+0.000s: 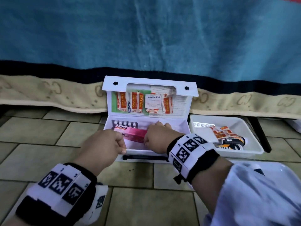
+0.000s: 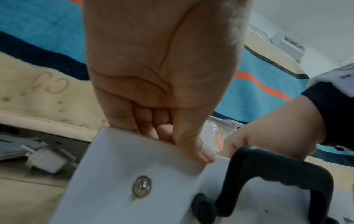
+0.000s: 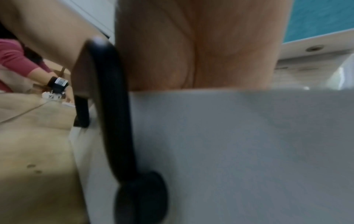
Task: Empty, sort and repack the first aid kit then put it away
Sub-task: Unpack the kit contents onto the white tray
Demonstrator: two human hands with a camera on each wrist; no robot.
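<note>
The white first aid kit [image 1: 179, 127] lies open on the tiled floor, its lid [image 1: 146, 82] upright with plasters [image 1: 136, 101] and an alcohol pad [image 1: 153, 101] tucked inside. A pill blister pack [image 1: 125, 123] and a pink Bacidin box [image 1: 133, 133] lie in the base. My left hand [image 1: 121, 146] grips the kit's front wall [image 2: 134, 174], thumb on the rim. My right hand [image 1: 154, 134] reaches into the base and holds the right end of the pink box; its fingers are hidden in the right wrist view. The black handle [image 1: 145, 157] lies below both hands.
A white tray [image 1: 254, 144] to the right holds plasters [image 1: 221, 132], a blister strip [image 1: 201, 125] and dark bottles [image 1: 232, 142]. Another white tray [image 1: 276, 168] sits near my right forearm. A blue blanket with a beige edge [image 1: 48, 95] hangs behind. A white plug [image 2: 49, 160] lies at left.
</note>
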